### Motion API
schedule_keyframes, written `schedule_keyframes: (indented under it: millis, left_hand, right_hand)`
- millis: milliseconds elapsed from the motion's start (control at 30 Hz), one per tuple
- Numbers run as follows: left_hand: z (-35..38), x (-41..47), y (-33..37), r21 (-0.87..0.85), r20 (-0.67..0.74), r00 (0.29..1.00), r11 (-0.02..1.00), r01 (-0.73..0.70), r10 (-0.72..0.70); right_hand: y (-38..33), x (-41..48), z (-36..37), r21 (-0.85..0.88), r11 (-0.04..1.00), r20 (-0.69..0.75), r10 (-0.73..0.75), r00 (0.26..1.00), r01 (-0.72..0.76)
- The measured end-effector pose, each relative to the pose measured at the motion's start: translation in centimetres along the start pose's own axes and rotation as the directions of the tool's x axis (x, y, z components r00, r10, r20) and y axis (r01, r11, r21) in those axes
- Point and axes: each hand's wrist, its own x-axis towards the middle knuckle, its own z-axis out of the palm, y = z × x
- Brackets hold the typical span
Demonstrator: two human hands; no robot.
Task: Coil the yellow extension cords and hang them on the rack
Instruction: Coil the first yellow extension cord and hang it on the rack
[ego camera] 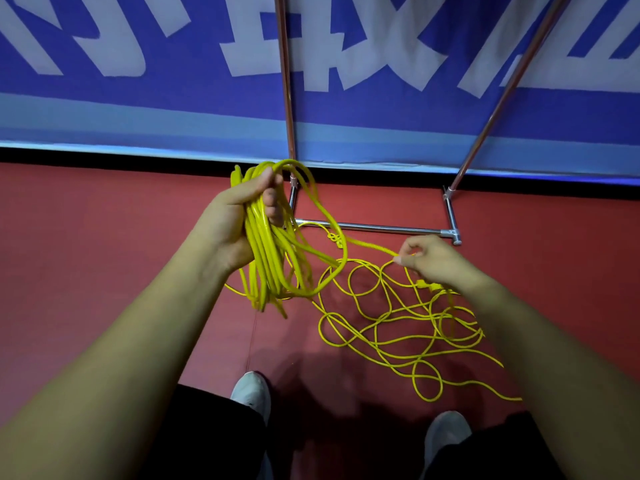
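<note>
My left hand [232, 223] is shut on a bundle of several coiled loops of yellow extension cord [268, 258], held upright above the floor with the loops hanging down. My right hand [429, 259] pinches a strand of the same cord to the right, drawn taut from the bundle. More loose yellow cord [398, 327] lies tangled on the red floor below and between my hands. The rack [381, 228] stands just beyond, showing its chrome base bar and two copper-coloured uprights that rise out of view.
A blue banner [207, 98] with large white letters covers the wall behind the rack. The red floor [86, 237] stretches left and right. My two shoes [252, 393] stand at the bottom edge, close to the tangled cord.
</note>
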Motion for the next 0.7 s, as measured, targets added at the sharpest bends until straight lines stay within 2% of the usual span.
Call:
schedule_keyframes:
  millis: [67, 133, 200, 267, 333, 433, 533, 633, 700]
  left_hand:
    - [-0.1, 0.0, 0.0, 0.09, -0.058, 0.998, 0.996, 0.023, -0.018]
    - [-0.3, -0.1, -0.1, 0.176, -0.106, 0.994, 0.983, 0.059, -0.041]
    - [-0.2, -0.3, -0.4, 0.293, -0.121, 0.988, 0.947, 0.129, -0.097]
    - [0.2, -0.8, -1.2, 0.4, -0.107, 0.976, 0.89, 0.217, -0.19]
    - [1.0, -1.3, -2.4, 0.466, -0.065, 0.953, 0.836, 0.29, -0.295]
    - [1.9, -1.7, -3.8, 0.478, -0.014, 0.923, 0.808, 0.344, -0.385]
    - [2.1, -1.4, -3.9, 0.433, -0.011, 0.921, 0.828, 0.356, -0.39]
    - [2.2, -1.2, -4.2, 0.43, 0.008, 0.93, 0.841, 0.329, -0.367]
    - [2.0, -0.9, -4.5, 0.423, 0.019, 0.94, 0.855, 0.301, -0.341]
  right_hand:
    - [-2.9, -1.0, -1.3, -0.216, 0.971, 0.081, -0.088, 0.993, 0.104]
    - [-5.6, -2.7, -2.4, -0.343, 0.92, 0.305, -0.083, 0.949, 0.191]
    - [-8.0, -4.7, -2.9, -0.301, 0.912, 0.529, -0.085, 0.845, 0.28]
    - [-9.9, -6.1, -2.7, -0.173, 0.916, 0.627, -0.18, 0.758, 0.361]
    - [-10.9, -6.6, -2.1, -0.015, 0.906, 0.6, -0.33, 0.729, 0.423]
    - [-11.2, -6.3, -1.3, 0.226, 0.885, 0.522, -0.464, 0.716, 0.408]
    - [-10.7, -6.0, -1.2, 0.45, 0.834, 0.367, -0.498, 0.785, 0.319]
    - [-9.9, -5.6, -1.9, 0.482, 0.82, 0.222, -0.455, 0.862, 0.308]
    - [-9.6, -5.6, -2.6, 0.428, 0.85, 0.22, -0.428, 0.877, 0.307]
